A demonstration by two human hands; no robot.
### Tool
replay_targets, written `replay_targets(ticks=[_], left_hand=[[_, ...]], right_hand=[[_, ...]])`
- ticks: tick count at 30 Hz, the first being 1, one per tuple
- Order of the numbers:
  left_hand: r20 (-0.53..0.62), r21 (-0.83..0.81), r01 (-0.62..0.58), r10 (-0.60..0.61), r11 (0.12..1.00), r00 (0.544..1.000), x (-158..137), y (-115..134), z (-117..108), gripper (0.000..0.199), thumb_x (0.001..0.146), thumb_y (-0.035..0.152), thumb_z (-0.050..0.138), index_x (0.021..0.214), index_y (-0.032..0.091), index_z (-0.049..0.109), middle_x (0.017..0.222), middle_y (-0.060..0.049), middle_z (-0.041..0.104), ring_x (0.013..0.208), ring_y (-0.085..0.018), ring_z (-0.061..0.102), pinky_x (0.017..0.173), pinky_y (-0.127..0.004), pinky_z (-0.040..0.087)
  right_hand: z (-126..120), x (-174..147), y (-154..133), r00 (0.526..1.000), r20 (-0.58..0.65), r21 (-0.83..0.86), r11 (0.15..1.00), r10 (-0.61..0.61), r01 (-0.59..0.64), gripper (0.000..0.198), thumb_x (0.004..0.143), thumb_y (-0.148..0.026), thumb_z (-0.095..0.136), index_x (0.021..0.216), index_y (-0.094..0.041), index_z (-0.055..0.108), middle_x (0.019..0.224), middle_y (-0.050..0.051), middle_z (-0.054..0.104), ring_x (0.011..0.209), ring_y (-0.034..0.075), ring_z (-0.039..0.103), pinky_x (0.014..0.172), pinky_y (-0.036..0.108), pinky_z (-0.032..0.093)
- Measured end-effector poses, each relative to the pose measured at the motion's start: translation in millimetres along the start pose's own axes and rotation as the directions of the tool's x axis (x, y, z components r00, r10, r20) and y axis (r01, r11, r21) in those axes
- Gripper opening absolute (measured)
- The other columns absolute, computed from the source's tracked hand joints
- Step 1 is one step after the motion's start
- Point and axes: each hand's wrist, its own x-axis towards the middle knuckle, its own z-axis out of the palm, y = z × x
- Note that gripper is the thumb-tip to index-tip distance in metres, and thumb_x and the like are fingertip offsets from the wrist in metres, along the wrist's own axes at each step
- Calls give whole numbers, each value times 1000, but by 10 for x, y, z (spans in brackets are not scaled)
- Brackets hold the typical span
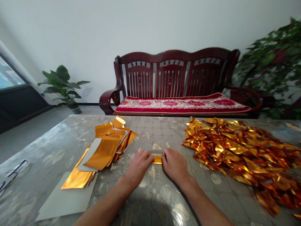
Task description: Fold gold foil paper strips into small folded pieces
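Observation:
Between my two hands, low over the middle of the table, is a small piece of gold foil paper with a pale grey strip along its far side. My left hand pinches its left end between thumb and fingers. At the right end my right hand grips it the same way. Loose sheets of gold foil paper with grey backs lie in an untidy stack to the left. A large heap of folded gold foil pieces covers the table on the right.
The table has a glossy, flower-patterned cover. A grey sheet lies under the stack, and eyeglasses rest at the far left. Behind the table stands a dark wooden bench with a red cushion; potted plants flank it.

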Motion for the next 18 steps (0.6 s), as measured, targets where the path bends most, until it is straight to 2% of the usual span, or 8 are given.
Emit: replay_targets(ticks=[3,9,13,15,18], left_hand=[[59,-37,-100,102,994,993,-12,15,3,21,96,22,52,114,22,61,111,-4,64,104,-20,56,94,-32,47],[43,6,-124,124,992,991,-107,126,67,42,94,16,46,135,18,50,136,-10,56,123,-23,51,107,-39,41],[32,26,-145,144,989,989,-135,186,114,42,96,25,44,136,12,49,137,-13,56,128,-25,48,110,-40,38],[24,26,-153,152,988,988,-136,212,132,42,97,29,45,136,12,50,136,-13,57,129,-26,48,110,-40,37],[11,41,-139,138,989,990,-140,251,148,46,96,33,48,137,13,49,139,-14,55,129,-27,48,108,-41,38]], right_hand=[[-5,33,25,1000,5,-1,1000,2,-2,11,92,-21,50,83,-21,57,86,4,67,81,20,58,68,32,28],[-14,107,81,999,-15,-25,999,42,-43,13,92,-21,50,83,-21,59,86,5,67,83,21,58,70,33,29],[-4,94,33,992,-59,-48,993,109,-112,10,92,-28,55,93,-20,61,94,8,67,91,24,56,75,34,33],[29,69,-11,988,-94,-42,991,125,-130,25,91,-36,59,108,-19,61,104,11,65,99,26,54,81,36,35],[114,41,-49,990,-121,-27,997,68,-72,51,90,-41,60,134,-17,50,126,15,58,115,29,48,96,42,33]])
